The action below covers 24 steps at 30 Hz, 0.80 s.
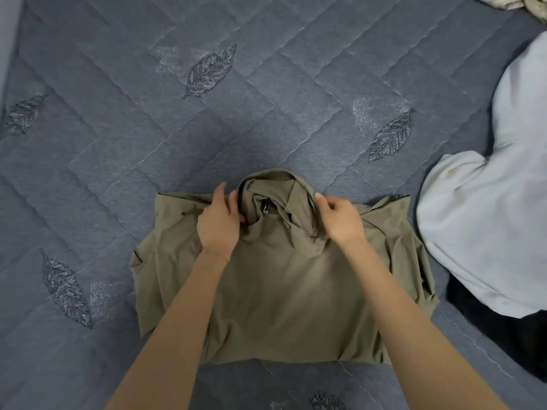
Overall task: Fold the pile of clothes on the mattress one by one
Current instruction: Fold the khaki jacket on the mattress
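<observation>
Olive-green shirt (281, 291) lies spread at lower centre of the frame on the blue quilted mattress (118, 158). The left hand (219, 223) and right hand (340, 221) each curl their fingers around a side of its bunched collar (275, 199). A white garment (485, 217) is heaped at the right edge.

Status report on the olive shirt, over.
Left hand and right hand both grip the collar. Olive shirt lies spread on the mattress, collar bunched. White cloth lies alongside at right; nothing on the shirt.
</observation>
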Motion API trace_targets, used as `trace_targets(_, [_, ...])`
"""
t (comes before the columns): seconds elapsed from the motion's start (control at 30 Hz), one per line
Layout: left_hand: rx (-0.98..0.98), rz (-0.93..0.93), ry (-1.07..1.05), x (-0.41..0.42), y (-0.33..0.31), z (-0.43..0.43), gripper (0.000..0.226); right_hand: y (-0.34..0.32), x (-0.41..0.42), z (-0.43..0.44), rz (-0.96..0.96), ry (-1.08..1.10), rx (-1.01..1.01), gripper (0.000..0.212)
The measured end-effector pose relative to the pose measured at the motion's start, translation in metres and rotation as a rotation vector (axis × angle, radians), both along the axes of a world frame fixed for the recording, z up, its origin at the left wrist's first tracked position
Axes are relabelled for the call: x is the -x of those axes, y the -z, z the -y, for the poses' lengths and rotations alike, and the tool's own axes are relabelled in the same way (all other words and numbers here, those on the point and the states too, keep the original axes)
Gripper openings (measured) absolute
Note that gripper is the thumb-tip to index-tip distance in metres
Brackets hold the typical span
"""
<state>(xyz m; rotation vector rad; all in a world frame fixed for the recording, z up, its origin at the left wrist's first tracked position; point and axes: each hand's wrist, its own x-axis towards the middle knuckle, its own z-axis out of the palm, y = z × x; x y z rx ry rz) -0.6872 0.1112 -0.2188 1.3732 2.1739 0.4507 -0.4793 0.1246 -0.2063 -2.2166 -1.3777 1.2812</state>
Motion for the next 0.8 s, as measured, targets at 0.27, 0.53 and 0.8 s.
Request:
trace_targets(0.27, [-0.036, 0.123, -0.003, -0.001, 0.002, -0.003, 0.027, 0.001, 0.007, -0.016, -0.026, 0.031, -0.082, 0.033])
trace_targets(0.53, [-0.004, 0.63, -0.173, 0.007, -0.008, -0.005, 0.041, 0.002, 0.009, -0.026, -0.272, 0.246, 0.124, 0.026])
trace_targets(0.8, [0.131, 0.729, -0.087, 0.006, -0.018, -0.016, 0.024, -0.015, 0.007, -0.022, -0.601, 0.205, 0.133, 0.016])
